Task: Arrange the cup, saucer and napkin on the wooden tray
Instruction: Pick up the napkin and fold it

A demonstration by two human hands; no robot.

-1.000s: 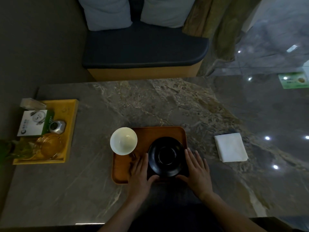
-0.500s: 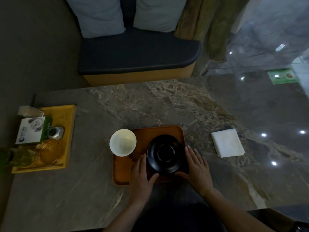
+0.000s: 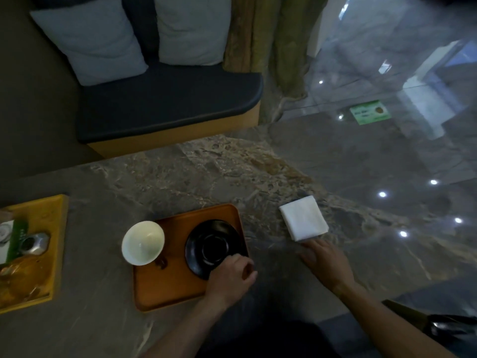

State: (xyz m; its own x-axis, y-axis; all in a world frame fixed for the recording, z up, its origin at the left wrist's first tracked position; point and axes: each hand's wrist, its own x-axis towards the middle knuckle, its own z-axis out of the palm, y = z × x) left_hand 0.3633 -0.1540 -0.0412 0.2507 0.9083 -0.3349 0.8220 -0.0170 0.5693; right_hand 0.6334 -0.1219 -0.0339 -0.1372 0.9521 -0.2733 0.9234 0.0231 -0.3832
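With your right hand (image 3: 324,262) open and empty beside the white napkin (image 3: 303,221) on the marble table (image 3: 180,177), your left hand (image 3: 229,276), pinching the black saucer (image 3: 213,245), could knock it off the wooden tray (image 3: 165,288).

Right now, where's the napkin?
In the head view, the napkin lies on the table, right of the wooden tray and off it, just beyond the right hand.

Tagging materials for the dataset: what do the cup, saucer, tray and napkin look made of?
Cup: likely glazed ceramic, white with a soft sheen.
Saucer: black, glossy; glazed ceramic or lacquer, can't tell.
Tray: wood by its orange-brown matte look; grain not visible.
Napkin: white, matte, folded square; paper or cloth, unclear.
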